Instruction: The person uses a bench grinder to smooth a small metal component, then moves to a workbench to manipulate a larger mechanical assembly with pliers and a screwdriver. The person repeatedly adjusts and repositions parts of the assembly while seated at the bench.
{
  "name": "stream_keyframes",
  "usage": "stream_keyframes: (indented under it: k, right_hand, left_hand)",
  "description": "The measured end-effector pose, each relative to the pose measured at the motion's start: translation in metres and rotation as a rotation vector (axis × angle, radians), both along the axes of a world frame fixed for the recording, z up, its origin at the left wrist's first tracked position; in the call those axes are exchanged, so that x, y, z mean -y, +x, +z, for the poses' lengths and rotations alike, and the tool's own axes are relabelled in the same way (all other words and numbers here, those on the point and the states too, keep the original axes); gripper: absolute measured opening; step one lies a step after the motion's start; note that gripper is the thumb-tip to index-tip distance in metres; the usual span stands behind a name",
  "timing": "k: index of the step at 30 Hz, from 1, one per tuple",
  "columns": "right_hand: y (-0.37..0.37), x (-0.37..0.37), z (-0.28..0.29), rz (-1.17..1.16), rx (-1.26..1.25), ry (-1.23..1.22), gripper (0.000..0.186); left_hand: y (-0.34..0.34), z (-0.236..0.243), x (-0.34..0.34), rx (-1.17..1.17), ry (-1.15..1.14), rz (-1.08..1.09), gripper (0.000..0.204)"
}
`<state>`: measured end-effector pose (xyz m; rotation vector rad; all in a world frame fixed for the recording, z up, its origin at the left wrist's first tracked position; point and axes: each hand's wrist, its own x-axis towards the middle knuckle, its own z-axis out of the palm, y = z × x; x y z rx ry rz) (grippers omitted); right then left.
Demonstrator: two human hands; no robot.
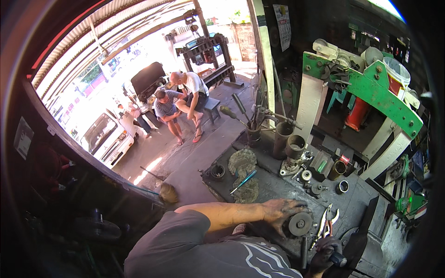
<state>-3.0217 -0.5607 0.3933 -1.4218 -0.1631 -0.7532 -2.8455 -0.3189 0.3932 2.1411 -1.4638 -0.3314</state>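
Note:
Beside the pliers, a round grey metal disc part (300, 224) with a hub at its centre sits on the dark workbench (273, 183). My left hand (281, 214), dark with grease, curves around its left side, fingers at the far edge and thumb nearer me. At the lower right, my right hand (323, 257) is closed around a dark-handled tool (338, 259); its rounded end sticks out, and its kind is unclear. Pliers with reddish handles (327, 223) lie between the disc and my right hand. A dark cylindrical bar (304, 252) is just below the disc.
A blue screwdriver (243, 182) lies on the bench's left part. Metal cups (295, 146), a tool holder (253, 136) and loose machine parts (306, 175) stand farther back. A green-and-white press frame (371, 88) rises at right. Two people (178, 99) sit outside near a stool.

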Motion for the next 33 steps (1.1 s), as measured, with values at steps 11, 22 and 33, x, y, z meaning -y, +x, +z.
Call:
stream_keyframes:
  k: [11,22,33]
  right_hand:
    - [-0.046,0.039,-0.14,-0.367,-0.739,-0.089,0.024]
    - [-0.049,0.012,-0.114,-0.293,-0.864,-0.17,0.039]
    - [-0.037,0.021,-0.068,-0.254,-0.59,-0.276,0.011]
  left_hand:
    - [-0.004,0.003,-0.002,0.034,-0.049,0.03,0.139]
    - [-0.006,0.007,-0.004,0.044,-0.03,0.03,0.138]
    - [-0.009,0.009,-0.008,0.043,-0.056,0.041,0.132]
